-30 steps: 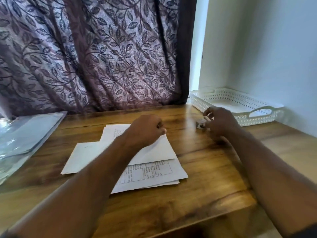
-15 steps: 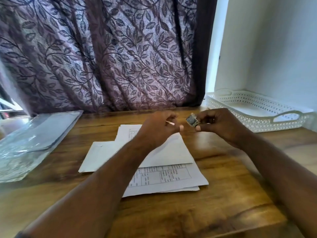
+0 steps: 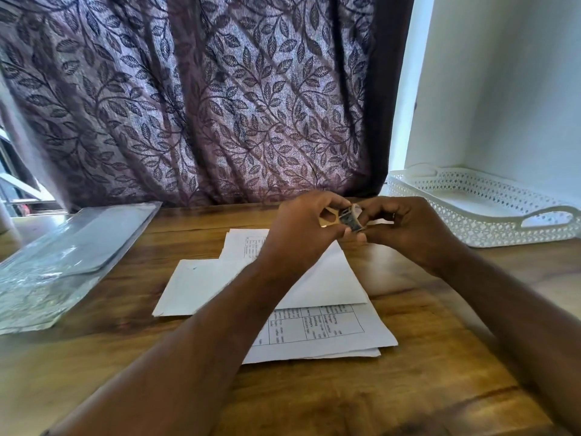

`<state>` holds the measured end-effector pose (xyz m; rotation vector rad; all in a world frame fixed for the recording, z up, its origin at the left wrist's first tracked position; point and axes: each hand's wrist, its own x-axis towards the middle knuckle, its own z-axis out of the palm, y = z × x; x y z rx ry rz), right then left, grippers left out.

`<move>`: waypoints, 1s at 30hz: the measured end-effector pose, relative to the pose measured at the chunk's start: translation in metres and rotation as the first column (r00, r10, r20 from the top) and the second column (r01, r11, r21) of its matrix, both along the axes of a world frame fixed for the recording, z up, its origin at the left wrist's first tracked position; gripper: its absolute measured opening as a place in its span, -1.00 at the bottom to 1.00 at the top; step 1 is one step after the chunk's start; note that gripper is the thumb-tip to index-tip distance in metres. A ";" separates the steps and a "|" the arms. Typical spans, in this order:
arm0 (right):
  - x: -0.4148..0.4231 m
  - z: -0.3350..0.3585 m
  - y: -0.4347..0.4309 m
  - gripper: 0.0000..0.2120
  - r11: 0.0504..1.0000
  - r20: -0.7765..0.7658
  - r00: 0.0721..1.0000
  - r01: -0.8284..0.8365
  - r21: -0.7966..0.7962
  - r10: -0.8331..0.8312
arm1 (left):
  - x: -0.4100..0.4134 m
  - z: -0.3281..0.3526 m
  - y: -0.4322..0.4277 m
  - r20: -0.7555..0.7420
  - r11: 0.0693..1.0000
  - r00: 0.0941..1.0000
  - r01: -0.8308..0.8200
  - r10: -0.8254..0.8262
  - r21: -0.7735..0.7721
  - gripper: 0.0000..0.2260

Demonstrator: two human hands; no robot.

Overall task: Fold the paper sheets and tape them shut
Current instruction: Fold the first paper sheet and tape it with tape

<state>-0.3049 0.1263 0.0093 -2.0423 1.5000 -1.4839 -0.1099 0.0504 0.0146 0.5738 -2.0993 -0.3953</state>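
Observation:
Several white paper sheets (image 3: 327,284) lie overlapped on the wooden table (image 3: 408,388); a folded blank one rests on top and a printed sheet with a table shows below it. Above their far edge both hands meet in the air. My right hand (image 3: 408,231) pinches a small tape roll (image 3: 350,219), held on edge. My left hand (image 3: 301,234) touches the roll's left side, thumb and forefinger closed at its rim, with a pale strip of tape (image 3: 328,219) showing between the fingers. My left forearm hides the middle of the sheets.
A white perforated tray (image 3: 490,212) with handles stands at the back right against the wall. A clear plastic sleeve (image 3: 63,262) lies on the table's left side. A patterned purple curtain (image 3: 204,99) hangs just behind the table.
My right hand picked the tape roll up off the table near the tray and carried it left. My left hand rose from the sheets and closed on the roll's edge.

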 end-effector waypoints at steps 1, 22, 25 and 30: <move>0.000 -0.001 -0.001 -0.81 1.000 0.003 1.000 -0.004 -0.017 0.004 | 0.000 0.000 0.000 -0.013 1.000 1.000 -0.009 0.009 -0.011 -0.69; 0.009 0.001 -0.001 -0.85 0.986 -0.110 0.981 0.150 -0.074 -0.158 | 0.000 0.000 0.005 0.019 0.993 0.998 -0.058 0.060 -0.105 -0.76; 0.010 0.000 -0.001 -0.80 0.983 -0.124 0.976 0.169 -0.070 -0.177 | -0.001 -0.001 0.005 0.029 0.989 0.996 -0.083 0.088 -0.124 -0.78; 0.011 0.000 -0.002 -0.77 0.983 -0.104 0.978 0.172 -0.064 -0.178 | -0.002 -0.002 0.003 0.051 0.980 0.994 -0.090 0.101 -0.177 -0.83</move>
